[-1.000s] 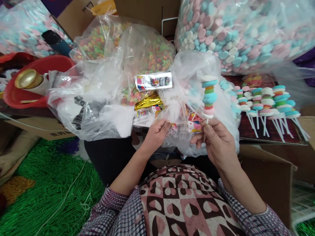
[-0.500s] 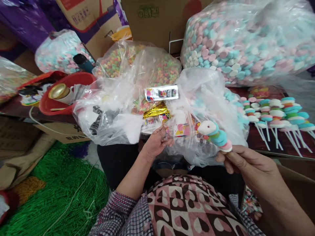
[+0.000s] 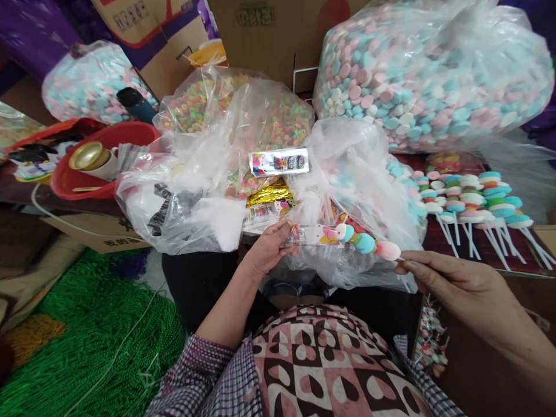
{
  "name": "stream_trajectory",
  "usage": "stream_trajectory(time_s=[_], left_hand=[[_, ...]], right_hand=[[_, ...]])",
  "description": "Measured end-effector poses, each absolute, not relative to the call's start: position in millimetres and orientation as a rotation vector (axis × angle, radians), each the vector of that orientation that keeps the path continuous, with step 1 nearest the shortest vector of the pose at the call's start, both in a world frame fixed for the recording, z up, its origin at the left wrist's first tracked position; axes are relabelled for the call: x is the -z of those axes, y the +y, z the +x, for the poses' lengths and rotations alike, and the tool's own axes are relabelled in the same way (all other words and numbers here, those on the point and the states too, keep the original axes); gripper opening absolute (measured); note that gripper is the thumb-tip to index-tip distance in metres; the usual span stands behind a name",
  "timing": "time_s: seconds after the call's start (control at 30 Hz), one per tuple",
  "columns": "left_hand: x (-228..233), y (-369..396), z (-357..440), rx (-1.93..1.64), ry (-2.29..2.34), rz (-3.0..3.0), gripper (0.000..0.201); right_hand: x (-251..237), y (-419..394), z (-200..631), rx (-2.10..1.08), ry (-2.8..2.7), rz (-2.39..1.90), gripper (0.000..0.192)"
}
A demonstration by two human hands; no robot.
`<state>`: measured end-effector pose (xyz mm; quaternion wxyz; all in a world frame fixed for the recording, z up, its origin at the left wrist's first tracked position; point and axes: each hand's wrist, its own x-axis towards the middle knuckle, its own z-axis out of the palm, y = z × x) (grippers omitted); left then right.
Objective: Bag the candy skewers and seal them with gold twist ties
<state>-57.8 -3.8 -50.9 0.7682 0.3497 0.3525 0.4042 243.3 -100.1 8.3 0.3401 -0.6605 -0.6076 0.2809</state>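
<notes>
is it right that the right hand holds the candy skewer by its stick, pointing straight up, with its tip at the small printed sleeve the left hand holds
Not quite. In the head view the candy skewer lies nearly level, pointing leftward, not straight up. The rest holds: the right hand pinches it by its stick, and its tip meets the small printed sleeve held by the left hand.

Dark table (image 3: pixel 438 240) with big bags of candy (image 3: pixel 430 75), a red bowl (image 3: pixel 93 168) and a row of candy sticks (image 3: pixel 473 200).
</notes>
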Motion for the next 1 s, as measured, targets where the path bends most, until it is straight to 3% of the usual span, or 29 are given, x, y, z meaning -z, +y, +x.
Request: stream_trajectory(time_s=[0.27,0.5,1.0], left_hand=[[52.1,-3.6,-53.9,-0.894,0.754,0.750,0.042],[51.6,-3.3,-55.8,-0.853,0.780,0.802,0.045],[41.6,-3.3,-63.7,-0.801,0.846,1.005,0.046]], right_hand=[[-9.2,-100.3,244.1,-0.774,-1.503,-1.788,0.025],[-12.5,-97.1,246.0,-1.086,-1.477,-1.822,0.038],[-8.5,-98.7,239.4,-0.823,-1.448,-1.872,0.038]])
